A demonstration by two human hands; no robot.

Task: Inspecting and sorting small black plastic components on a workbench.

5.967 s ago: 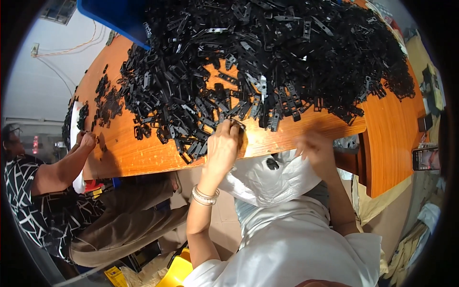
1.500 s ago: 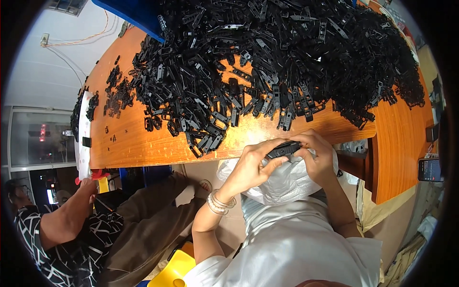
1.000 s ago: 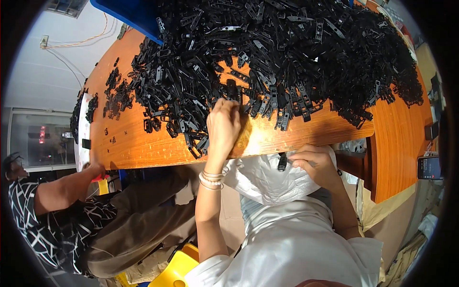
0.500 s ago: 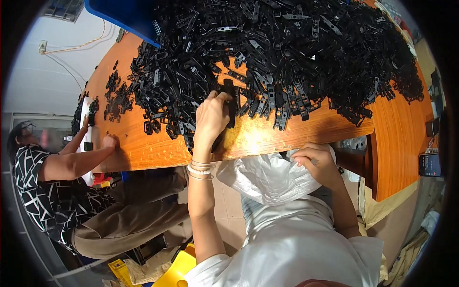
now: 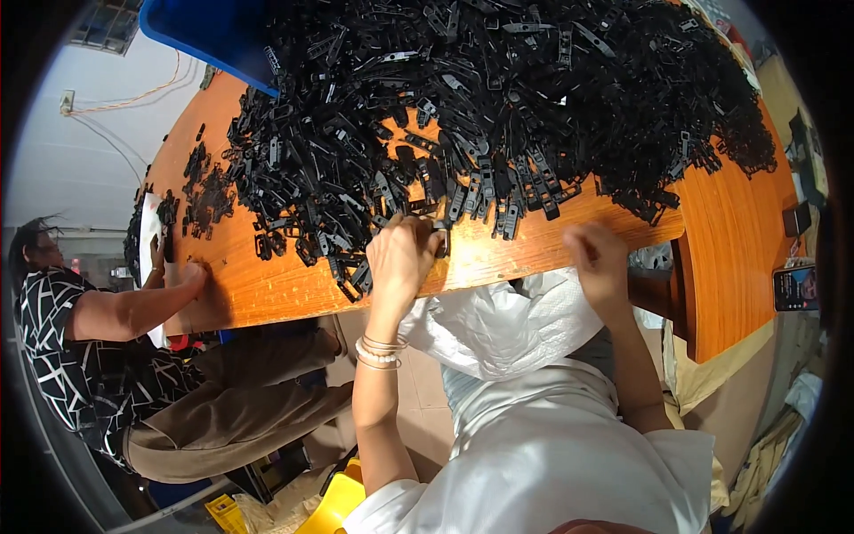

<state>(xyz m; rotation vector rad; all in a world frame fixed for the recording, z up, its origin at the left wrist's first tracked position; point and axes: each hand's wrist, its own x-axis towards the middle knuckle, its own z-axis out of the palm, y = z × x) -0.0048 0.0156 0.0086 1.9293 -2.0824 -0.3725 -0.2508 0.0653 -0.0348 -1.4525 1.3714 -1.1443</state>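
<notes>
My left hand (image 5: pixel 398 260), with bracelets at its wrist, is closed near the table's front edge. Its thumb and fingers pinch a small black plastic clip-like part (image 5: pixel 443 237). Just beyond lies a large heap of similar black plastic parts (image 5: pixel 498 116), long and narrow with slots and holes. Over the front edge to the right, my right hand (image 5: pixel 601 263) is raised with its fingers curled in and slightly blurred; whatever they may hold is hidden. Below it, a white woven sack (image 5: pixel 498 334) hangs open in front of my lap.
The wooden table (image 5: pixel 534 249) carries the heap; a blue bin (image 5: pixel 209 40) stands far left. At left a co-worker (image 5: pixel 107 329) in a patterned top sits at the table with hands on it. A phone (image 5: pixel 794 287) is at the right edge. A yellow container (image 5: pixel 334 503) stands below.
My left hand has drawn back from the heap toward the front edge. My right hand has risen off the sack to above the table's edge. The whole view has shifted slightly.
</notes>
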